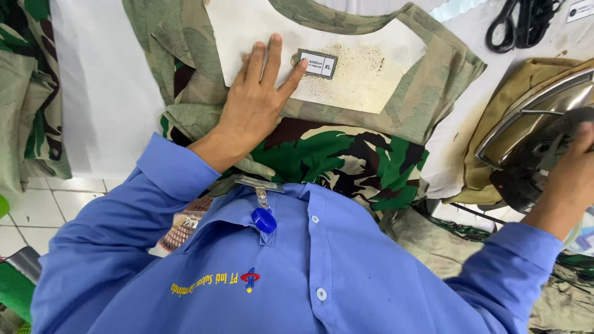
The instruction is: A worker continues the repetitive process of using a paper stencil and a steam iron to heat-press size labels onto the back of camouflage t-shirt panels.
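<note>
Head view shows a camouflage garment (346, 154) spread on the white table (105, 93), collar away from the person. A pale template (371, 68) lies across its neck, long axis left to right. The left hand (257, 102) presses flat on it, fingers spread, index tip touching a small label (317, 64). Well to the right, the right hand (572, 179) wraps an iron (532, 124), far from the label.

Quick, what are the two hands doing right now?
Left hand: open, flat on the camouflage garment, fingertip at the size label.
Right hand: closed on the iron.
</note>
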